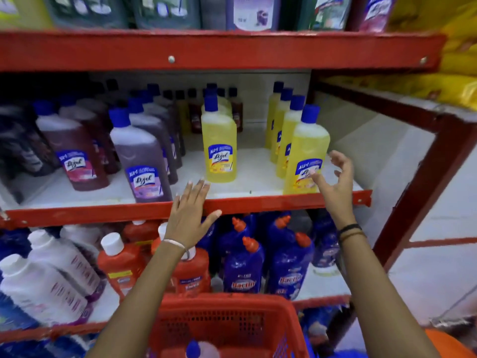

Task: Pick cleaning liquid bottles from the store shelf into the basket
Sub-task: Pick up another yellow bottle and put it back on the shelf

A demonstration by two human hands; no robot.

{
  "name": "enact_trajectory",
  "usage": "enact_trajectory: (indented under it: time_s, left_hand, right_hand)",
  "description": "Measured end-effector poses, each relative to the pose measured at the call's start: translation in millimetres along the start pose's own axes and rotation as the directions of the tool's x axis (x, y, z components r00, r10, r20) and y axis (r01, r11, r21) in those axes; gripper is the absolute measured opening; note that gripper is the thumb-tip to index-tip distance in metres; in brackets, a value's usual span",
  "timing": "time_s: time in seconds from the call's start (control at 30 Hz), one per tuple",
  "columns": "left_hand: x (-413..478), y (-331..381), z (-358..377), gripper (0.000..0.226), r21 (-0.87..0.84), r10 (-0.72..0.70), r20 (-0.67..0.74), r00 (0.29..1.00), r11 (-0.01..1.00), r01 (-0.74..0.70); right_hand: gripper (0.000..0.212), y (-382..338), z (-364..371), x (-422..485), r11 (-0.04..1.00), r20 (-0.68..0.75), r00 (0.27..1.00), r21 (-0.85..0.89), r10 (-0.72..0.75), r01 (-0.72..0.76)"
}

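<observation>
Both hands reach toward the middle shelf [258,164] of a red metal rack. The left hand [189,218] lies flat over the shelf's red front edge, its fingers [196,192] spread and empty, the tips just short of a yellow bottle [219,143] standing upright alone near the middle of the shelf. The right hand [333,179] is cupped with its fingers curled and apart around the lower right side of the front yellow bottle [305,153] of a row of four at the shelf's right end; whether the fingers touch it cannot be told. All yellow bottles have blue caps and are filled with yellow liquid. To the left stand purple bottles [142,156] and dark red bottles [74,148], also blue-capped. On the shelf below are blue bottles [242,267] with orange nozzles, orange bottles [121,264] with white caps and white bottles [41,282]. The red basket [227,324] sits low between the forearms; inside it, a blue cap [192,348] on a pale bottle shows at the bottom edge.
</observation>
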State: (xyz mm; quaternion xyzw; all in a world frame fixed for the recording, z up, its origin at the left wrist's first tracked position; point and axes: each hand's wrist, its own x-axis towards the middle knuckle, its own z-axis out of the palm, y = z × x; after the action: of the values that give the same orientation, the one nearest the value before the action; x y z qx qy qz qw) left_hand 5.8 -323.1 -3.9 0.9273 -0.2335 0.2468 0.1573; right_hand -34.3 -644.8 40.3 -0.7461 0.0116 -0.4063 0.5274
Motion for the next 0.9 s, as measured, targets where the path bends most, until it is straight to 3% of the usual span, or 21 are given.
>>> enact_trajectory:
  time_s: [0.07,0.2,0.37,0.57,0.67,0.77,0.9]
  left_hand:
    - [-3,-9,11,0.075,0.09,0.023,0.053,0.998,0.996,-0.028]
    - [-1,-18,17,0.072,0.132,0.053,0.084,0.995,0.989,-0.063]
    - [-1,-20,19,0.074,0.136,0.063,0.093,0.994,0.988,-0.075]
    - [-1,-20,22,0.077,0.148,0.042,0.091,0.995,0.987,-0.055]
    - [-1,-20,23,0.079,0.162,0.045,0.09,0.995,0.985,-0.059]
    - [-2,-19,23,0.079,0.17,0.046,0.083,0.995,0.984,-0.059]
    - [-3,-19,22,0.079,0.181,0.05,0.089,0.995,0.981,-0.065]
  right_hand:
    - [0.074,13,-5,16,0.996,0.116,0.99,0.025,0.084,-0.088]
    - [0.065,20,-8,40,0.965,0.378,0.914,0.145,0.148,-0.217]
    - [0.043,16,-7,54,0.959,0.423,0.893,0.152,0.156,-0.24]
    - [0.052,-14,4,27,0.989,0.157,0.986,0.123,0.062,-0.082]
    - [0.056,-36,12,9,0.997,-0.081,0.995,-0.038,-0.066,0.063]
    - [0.051,-64,22,-13,0.947,-0.286,0.913,-0.22,-0.29,0.233]
    - [0.051,-80,35,-49,0.821,-0.388,0.784,-0.512,-0.484,0.253]
